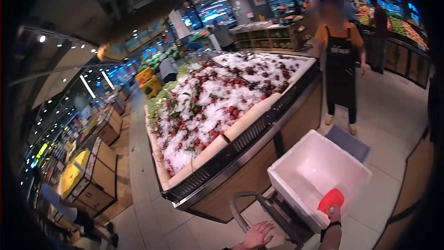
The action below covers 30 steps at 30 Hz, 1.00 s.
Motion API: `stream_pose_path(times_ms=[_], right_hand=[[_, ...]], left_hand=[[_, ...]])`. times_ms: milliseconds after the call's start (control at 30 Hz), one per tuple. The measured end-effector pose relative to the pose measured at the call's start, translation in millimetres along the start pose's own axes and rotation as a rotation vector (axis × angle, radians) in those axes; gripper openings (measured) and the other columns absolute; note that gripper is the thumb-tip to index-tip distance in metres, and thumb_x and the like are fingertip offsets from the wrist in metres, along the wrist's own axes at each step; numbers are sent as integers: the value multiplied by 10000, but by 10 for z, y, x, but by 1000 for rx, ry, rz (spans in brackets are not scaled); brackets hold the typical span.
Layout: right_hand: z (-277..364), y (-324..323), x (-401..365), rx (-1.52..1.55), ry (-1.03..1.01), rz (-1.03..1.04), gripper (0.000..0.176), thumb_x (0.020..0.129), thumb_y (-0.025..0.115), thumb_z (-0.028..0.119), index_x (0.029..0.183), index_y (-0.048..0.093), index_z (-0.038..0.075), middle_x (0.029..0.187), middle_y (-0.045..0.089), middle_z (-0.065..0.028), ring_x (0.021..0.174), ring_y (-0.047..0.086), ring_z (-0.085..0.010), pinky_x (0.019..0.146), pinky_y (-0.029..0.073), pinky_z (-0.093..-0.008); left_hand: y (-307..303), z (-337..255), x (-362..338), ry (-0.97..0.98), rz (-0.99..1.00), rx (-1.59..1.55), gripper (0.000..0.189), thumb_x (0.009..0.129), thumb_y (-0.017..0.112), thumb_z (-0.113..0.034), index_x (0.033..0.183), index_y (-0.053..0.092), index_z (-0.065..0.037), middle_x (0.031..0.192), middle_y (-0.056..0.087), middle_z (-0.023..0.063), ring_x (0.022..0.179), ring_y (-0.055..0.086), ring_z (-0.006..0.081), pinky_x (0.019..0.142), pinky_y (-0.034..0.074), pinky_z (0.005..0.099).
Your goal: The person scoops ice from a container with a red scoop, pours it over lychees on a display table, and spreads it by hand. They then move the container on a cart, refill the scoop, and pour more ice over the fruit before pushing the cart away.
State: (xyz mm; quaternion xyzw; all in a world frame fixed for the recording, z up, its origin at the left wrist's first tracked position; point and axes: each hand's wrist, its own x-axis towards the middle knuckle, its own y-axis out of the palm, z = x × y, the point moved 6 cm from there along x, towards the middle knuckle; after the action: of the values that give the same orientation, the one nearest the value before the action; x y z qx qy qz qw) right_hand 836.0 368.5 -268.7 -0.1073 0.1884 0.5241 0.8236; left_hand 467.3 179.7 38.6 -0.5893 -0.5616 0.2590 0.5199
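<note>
My right hand [334,213] is closed on a red scoop [331,199], whose head reaches into a white foam box [287,169]. A small amount of whitish material lies on the box floor. Beside it, my left hand [259,237] has its fingers spread and holds nothing. That hand is close to the curved grey handle [237,203] of a dark cart [287,217], on which the box sits.
Ahead stands a display bin of crushed ice [245,93] and red round fruit [232,110], with a pale padded rim [245,119]. A person in a dark apron [340,60] stands at its right corner. Watermelons [157,58] and yellow boxes [150,85] are behind.
</note>
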Motion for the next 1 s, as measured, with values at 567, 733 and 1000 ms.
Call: stream_pose_path(times_ms=[567,733,1000], right_hand=[[537,447,-1096,-508,-412,382,443,789,571,258,1110,475,-32,849,543,-146,767,548,-255,766,458,-319],[1294,858,-3602,-801,-169,1106,613,799,633,265,1289,367,9,1032,564,-176,947,552,-248,805,444,-347],[1265,747,-3713,-1002,-573,621,246,597,648,192,804,578,78,813,589,-118,832,551,-323,756,431,-420]], left_hand=[[-4,55,105,-119,288,-32,423,813,528,-345,1167,480,-119,1188,503,101,1171,430,242,929,394,380],[63,4,204,-33,276,-84,428,784,560,-332,1143,486,-112,1143,522,110,1130,457,266,906,412,378],[-613,578,666,461,503,-183,725,626,734,-359,1227,448,-74,1184,504,114,1170,420,301,981,340,417]])
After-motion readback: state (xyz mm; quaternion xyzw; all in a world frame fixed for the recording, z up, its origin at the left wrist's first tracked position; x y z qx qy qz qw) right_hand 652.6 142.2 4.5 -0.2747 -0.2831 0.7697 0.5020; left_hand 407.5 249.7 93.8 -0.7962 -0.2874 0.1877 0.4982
